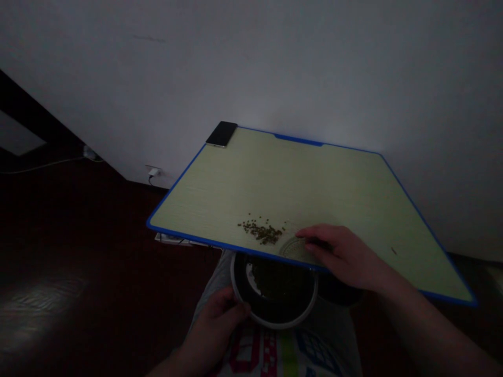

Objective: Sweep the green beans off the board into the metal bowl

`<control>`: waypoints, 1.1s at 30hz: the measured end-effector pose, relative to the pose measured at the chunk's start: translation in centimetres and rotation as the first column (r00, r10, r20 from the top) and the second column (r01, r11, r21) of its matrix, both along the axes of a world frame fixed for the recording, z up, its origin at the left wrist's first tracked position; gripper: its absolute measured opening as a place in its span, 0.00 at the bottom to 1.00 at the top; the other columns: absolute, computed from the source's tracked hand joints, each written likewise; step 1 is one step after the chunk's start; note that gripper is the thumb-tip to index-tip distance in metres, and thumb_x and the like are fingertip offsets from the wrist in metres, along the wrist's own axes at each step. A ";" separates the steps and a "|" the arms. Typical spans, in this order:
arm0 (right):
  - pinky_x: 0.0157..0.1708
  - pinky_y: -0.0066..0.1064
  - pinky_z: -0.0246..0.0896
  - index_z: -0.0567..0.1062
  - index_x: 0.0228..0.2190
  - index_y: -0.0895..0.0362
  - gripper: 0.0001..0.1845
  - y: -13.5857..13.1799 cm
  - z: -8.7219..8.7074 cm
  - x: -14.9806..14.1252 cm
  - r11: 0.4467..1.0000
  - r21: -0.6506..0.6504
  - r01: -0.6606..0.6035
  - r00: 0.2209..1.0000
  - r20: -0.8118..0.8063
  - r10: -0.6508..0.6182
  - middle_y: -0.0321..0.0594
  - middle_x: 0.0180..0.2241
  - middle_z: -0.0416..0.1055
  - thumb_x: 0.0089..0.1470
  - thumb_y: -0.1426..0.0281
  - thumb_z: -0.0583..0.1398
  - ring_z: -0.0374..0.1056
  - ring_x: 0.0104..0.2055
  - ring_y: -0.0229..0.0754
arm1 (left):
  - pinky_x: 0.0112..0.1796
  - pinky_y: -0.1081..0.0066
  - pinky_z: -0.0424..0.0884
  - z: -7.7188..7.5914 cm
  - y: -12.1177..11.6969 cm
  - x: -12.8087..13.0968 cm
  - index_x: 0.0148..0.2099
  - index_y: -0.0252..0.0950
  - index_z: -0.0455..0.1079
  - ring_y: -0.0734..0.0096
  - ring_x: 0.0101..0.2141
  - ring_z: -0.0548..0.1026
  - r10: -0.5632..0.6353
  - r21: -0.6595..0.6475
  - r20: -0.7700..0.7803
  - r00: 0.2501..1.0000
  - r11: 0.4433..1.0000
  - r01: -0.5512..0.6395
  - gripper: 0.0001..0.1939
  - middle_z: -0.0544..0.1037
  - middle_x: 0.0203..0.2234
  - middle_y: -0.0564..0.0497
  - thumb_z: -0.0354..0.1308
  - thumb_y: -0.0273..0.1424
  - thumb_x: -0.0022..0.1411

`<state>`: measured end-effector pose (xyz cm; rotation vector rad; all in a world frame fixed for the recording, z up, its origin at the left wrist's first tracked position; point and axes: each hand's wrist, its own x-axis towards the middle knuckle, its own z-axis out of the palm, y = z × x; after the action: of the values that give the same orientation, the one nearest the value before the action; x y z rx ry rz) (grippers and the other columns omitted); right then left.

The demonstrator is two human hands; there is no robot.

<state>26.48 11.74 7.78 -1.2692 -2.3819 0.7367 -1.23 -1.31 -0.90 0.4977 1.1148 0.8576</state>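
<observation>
My left hand (226,314) grips the near-left rim of a round bowl (275,324) with a pale edge. The bowl sits at my lap, just under the table's front edge, and a dark greenish mass of what look like small beans lies inside. My right hand (341,251) is closed on a clear protractor (293,248) with a curved scale, held at the table's front edge. To the left of the protractor, a loose pile of small dark greenish-brown beans (265,233) is spread on the tabletop. Dim light hides the finer detail.
The table (314,178) has a pale yellow-green top with a blue border and stands against a wall. A dark phone or tablet (222,134) lies at its far-left corner. A thin brown stick-like bit (393,251) lies at right. A white plug (153,172) sits in the wall socket.
</observation>
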 end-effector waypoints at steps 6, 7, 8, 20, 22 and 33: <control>0.46 0.42 0.80 0.86 0.50 0.53 0.18 0.0 0.1 -0.5 0.999 0.034 0.024 1.000 0.005 -0.025 0.46 0.45 0.87 0.66 0.70 0.58 0.84 0.45 0.49 | 0.59 0.43 0.74 1.0 -0.1 0.4 0.35 0.42 0.85 0.39 0.46 0.87 0.023 0.010 0.003 1.000 1.000 -0.023 0.10 0.92 0.37 0.46 0.76 0.40 0.51; 0.48 0.42 0.80 0.86 0.51 0.54 0.19 0.0 0.1 -0.8 0.998 0.053 0.030 0.999 0.009 -0.030 0.47 0.46 0.87 0.66 0.70 0.58 0.84 0.45 0.50 | 0.59 0.43 0.74 1.1 -0.1 0.4 0.35 0.42 0.85 0.39 0.47 0.87 0.022 0.010 0.010 1.000 1.000 -0.022 0.10 0.92 0.37 0.47 0.76 0.40 0.51; 0.48 0.42 0.80 0.85 0.51 0.55 0.19 0.0 0.1 -1.2 0.997 0.078 0.026 1.000 0.007 -0.027 0.48 0.46 0.87 0.66 0.70 0.57 0.84 0.45 0.50 | 0.60 0.43 0.74 1.2 -0.1 0.5 0.35 0.42 0.85 0.39 0.47 0.87 0.018 0.010 0.015 1.000 1.000 -0.019 0.10 0.92 0.37 0.47 0.76 0.41 0.51; 0.48 0.45 0.81 0.85 0.51 0.54 0.19 -0.2 -0.3 0.0 0.978 0.181 0.108 0.988 0.089 -0.126 0.49 0.47 0.87 0.67 0.69 0.57 0.84 0.47 0.53 | 0.55 0.43 0.77 0.6 -0.1 0.1 0.37 0.42 0.87 0.39 0.44 0.87 0.013 0.007 0.001 1.000 1.000 -0.013 0.12 0.93 0.37 0.46 0.76 0.42 0.52; 0.48 0.47 0.81 0.85 0.51 0.56 0.20 -0.1 -0.4 0.1 0.976 0.185 0.118 0.986 0.094 -0.137 0.51 0.48 0.87 0.67 0.69 0.56 0.84 0.47 0.54 | 0.54 0.43 0.77 0.6 -0.1 0.1 0.37 0.42 0.87 0.40 0.43 0.88 0.004 0.011 0.023 1.000 1.000 -0.004 0.13 0.92 0.37 0.46 0.76 0.43 0.52; 0.46 0.44 0.81 0.85 0.50 0.56 0.20 -0.2 0.0 -0.5 0.989 0.143 0.028 0.997 0.063 -0.038 0.49 0.45 0.87 0.68 0.69 0.55 0.84 0.44 0.51 | 0.55 0.45 0.78 0.4 -0.4 0.2 0.37 0.43 0.86 0.42 0.43 0.88 0.032 0.002 0.031 0.999 0.999 -0.032 0.11 0.92 0.36 0.48 0.77 0.42 0.53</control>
<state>25.94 11.50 7.83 -1.2886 -2.4113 0.5122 -0.98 -1.71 -0.54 0.4676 1.0959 0.8921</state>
